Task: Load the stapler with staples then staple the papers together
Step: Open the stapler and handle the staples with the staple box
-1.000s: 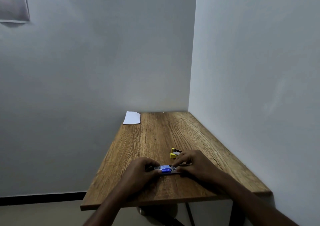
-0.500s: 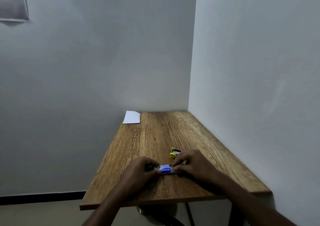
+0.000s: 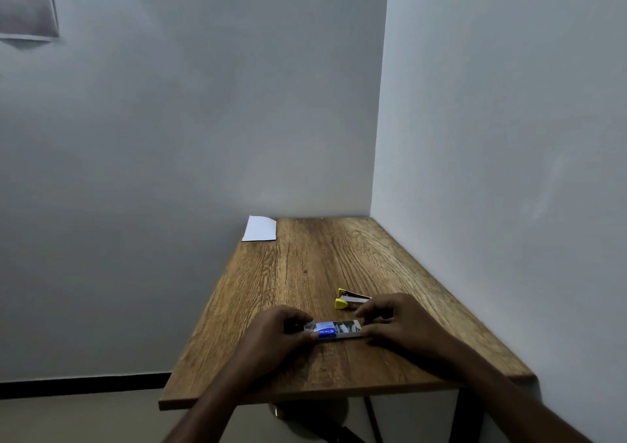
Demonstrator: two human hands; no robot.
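A small blue staple box (image 3: pixel 327 331) lies on the wooden table (image 3: pixel 305 273) near its front edge, its inner tray (image 3: pixel 349 328) pulled out to the right with grey staples showing. My left hand (image 3: pixel 281 332) pinches the box's left end. My right hand (image 3: pixel 393 320) grips the tray's right end. A yellow stapler (image 3: pixel 349 301) lies just behind the box, partly hidden by my right fingers. White papers (image 3: pixel 260 228) rest at the table's far left corner.
The table stands in a room corner, with walls at its back and right side. Its left and front edges drop to the floor. A grey sheet (image 3: pixel 27 5) hangs on the wall at the upper left.
The tray has slid further out of the blue box to the right, exposing more staples. My right hand moved slightly right; the left hand kept its hold.
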